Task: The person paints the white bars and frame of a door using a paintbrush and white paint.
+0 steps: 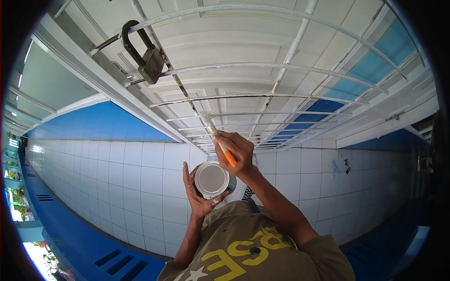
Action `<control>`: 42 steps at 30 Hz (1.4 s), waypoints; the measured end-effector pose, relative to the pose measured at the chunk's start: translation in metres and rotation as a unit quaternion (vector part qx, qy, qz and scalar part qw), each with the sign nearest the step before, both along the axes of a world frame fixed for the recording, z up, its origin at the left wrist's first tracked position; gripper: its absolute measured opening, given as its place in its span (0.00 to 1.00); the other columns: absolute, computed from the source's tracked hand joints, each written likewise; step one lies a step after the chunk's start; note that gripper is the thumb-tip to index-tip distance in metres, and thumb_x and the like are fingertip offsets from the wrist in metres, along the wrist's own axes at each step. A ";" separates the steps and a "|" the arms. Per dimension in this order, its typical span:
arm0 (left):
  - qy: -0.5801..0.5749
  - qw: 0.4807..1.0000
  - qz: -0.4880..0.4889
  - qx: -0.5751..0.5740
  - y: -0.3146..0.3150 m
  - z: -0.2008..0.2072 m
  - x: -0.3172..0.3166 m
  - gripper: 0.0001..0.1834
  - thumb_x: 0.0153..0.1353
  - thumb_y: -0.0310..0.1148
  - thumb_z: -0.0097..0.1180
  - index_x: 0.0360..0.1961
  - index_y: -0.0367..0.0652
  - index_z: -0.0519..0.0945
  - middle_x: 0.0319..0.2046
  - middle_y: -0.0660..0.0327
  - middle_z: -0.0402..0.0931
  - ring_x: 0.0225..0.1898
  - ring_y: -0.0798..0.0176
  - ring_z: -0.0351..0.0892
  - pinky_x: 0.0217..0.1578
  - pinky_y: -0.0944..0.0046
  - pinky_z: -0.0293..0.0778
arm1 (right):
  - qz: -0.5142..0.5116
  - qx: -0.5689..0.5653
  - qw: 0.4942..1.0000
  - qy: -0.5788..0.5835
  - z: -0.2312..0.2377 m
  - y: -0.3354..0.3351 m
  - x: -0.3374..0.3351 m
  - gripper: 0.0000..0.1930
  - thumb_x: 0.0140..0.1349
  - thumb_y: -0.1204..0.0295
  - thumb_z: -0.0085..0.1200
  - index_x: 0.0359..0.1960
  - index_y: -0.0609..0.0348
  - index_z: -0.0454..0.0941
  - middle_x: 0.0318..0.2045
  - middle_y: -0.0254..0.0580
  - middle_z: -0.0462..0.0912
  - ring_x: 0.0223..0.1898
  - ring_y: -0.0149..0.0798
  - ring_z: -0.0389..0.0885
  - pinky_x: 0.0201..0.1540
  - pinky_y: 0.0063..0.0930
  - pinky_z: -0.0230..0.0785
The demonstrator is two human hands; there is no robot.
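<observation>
My right hand [238, 152] grips a paintbrush [228, 157] with an orange-ended handle. Its bristles rest against a rusty upright bar of the white metal grille [225, 66], just below the level of the padlock. My left hand [197, 193] is wrapped round a round paint can [212, 179], held upright in front of my body. Pale paint shows inside the can's rim, and white smears mark the fingers of that hand. Several bars of the grille are white, while parts of others show dark rust.
A large padlock [151, 61] hangs on the grille at the upper left. White panelled doors [225, 37] stand behind the bars. Pale floor tiles [136, 164] spread below, beside a blue wall [103, 122]. A small dark object [347, 165] lies on the tiles at the right.
</observation>
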State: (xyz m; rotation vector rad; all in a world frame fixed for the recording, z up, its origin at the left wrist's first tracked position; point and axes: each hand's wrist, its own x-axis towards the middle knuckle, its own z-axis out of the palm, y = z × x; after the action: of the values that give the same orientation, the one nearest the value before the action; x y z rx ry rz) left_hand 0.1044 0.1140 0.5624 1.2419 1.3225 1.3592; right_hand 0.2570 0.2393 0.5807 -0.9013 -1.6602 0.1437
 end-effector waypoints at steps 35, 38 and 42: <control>0.102 0.989 0.105 0.003 -0.007 -0.016 -0.103 0.77 0.39 0.56 0.82 0.79 0.36 0.42 0.63 0.45 0.68 0.62 0.47 0.75 0.65 0.43 0.72 | -0.251 -0.208 0.939 0.113 -0.084 -0.028 0.062 0.08 0.58 0.84 0.66 0.40 0.68 0.84 0.37 0.48 0.88 0.38 0.37 0.87 0.44 0.29 0.80; 0.060 0.995 0.083 0.001 -0.010 -0.024 -0.106 0.80 0.37 0.47 0.86 0.79 0.36 0.37 0.63 0.44 0.67 0.62 0.47 0.75 0.65 0.45 0.72 | -0.246 -0.208 0.942 0.096 -0.058 -0.026 0.049 0.08 0.58 0.85 0.66 0.39 0.70 0.84 0.37 0.49 0.88 0.38 0.37 0.87 0.44 0.30 0.80; 0.053 0.997 0.062 0.010 -0.007 -0.027 -0.100 0.80 0.37 0.45 0.86 0.79 0.37 0.36 0.64 0.43 0.67 0.63 0.46 0.74 0.64 0.45 0.73 | -0.074 -0.316 0.923 0.204 -0.059 -0.005 0.000 0.09 0.58 0.81 0.69 0.39 0.70 0.85 0.35 0.46 0.89 0.36 0.32 0.86 0.42 0.25 0.79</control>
State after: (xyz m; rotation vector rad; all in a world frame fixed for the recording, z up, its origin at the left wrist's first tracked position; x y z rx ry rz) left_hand 0.0047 0.1065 0.5358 1.2780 1.4847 1.4126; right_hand 0.2572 0.2341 0.5217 -1.3666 -1.1510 0.7465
